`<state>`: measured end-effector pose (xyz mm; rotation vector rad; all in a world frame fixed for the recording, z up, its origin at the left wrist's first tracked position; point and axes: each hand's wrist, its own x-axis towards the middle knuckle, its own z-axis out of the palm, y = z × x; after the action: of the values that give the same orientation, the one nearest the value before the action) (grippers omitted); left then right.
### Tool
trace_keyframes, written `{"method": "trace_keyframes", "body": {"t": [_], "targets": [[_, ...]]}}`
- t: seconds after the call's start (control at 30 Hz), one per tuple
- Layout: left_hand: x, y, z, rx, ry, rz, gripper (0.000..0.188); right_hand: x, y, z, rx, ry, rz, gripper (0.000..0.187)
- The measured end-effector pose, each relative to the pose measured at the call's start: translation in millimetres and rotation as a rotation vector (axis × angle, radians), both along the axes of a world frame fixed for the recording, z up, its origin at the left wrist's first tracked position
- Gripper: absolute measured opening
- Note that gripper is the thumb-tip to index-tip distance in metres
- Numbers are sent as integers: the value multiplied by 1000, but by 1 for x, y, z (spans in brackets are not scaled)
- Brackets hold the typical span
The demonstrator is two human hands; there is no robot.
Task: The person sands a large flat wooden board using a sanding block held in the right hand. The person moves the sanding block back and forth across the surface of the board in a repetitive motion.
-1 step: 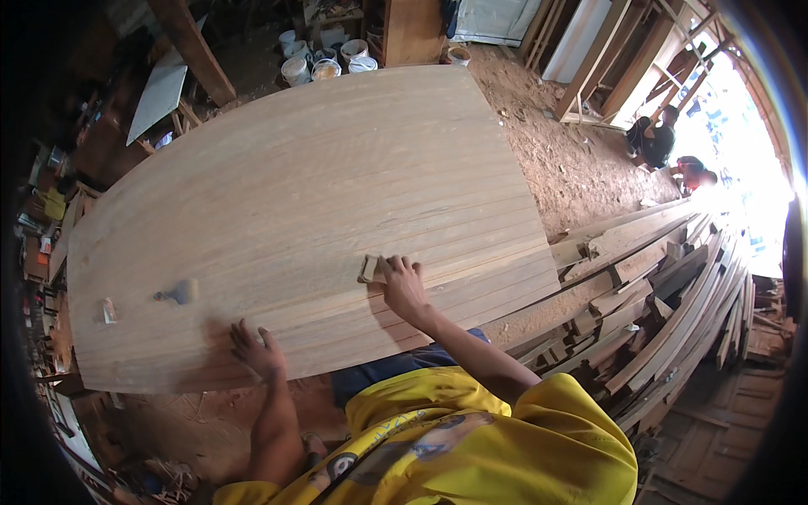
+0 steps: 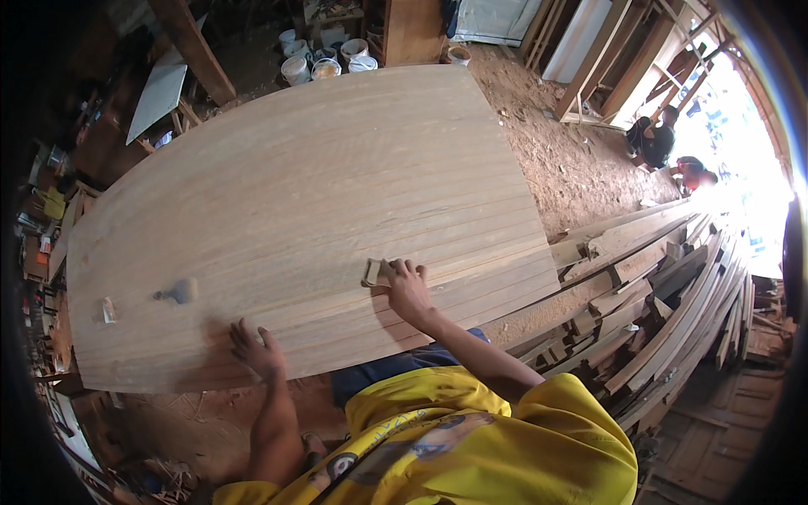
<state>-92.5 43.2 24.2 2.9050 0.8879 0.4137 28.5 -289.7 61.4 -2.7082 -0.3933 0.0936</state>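
Observation:
A large pale wooden panel (image 2: 337, 177) with long straight grooves lies flat in front of me. My right hand (image 2: 408, 290) has its fingers curled round one end of a small tan sanding block (image 2: 371, 272), which rests on the panel. Part of the block is hidden under the fingers. My left hand (image 2: 257, 349) lies near the panel's close edge with its fingers spread, and it holds nothing. Left of it on the panel are a blue-grey tool (image 2: 179, 291), too blurred to name for sure, and a small whitish scrap (image 2: 109, 310).
Stacked timber lengths (image 2: 648, 311) lie along the right. Several white buckets (image 2: 328, 67) stand beyond the panel's far edge. Two people (image 2: 654, 139) crouch near the bright opening at the far right. A slanted wooden post (image 2: 194, 50) rises at the far left.
My right hand and the sanding block have shifted very slightly, the hand a little to the right and down. My left hand has stayed in place.

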Motion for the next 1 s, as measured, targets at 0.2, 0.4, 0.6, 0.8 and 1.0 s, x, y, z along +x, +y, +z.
{"method": "trace_keyframes", "body": {"t": [0.2,0.4,0.6,0.8,1.0], "targets": [[-4,2,1,18,-7,-18,48,48,-34,18,-6,44,-260,53],[16,-2,4,29,16,-9,48,77,1,8,78,-41,-310,54],[12,-4,8,-27,21,12,48,-1,1,13,116,-62,-79,55],[13,-5,10,-70,3,3,49,58,-51,5,2,-176,-456,48],[19,-5,7,-15,20,10,50,89,-27,-6,77,-283,-547,50]]}}
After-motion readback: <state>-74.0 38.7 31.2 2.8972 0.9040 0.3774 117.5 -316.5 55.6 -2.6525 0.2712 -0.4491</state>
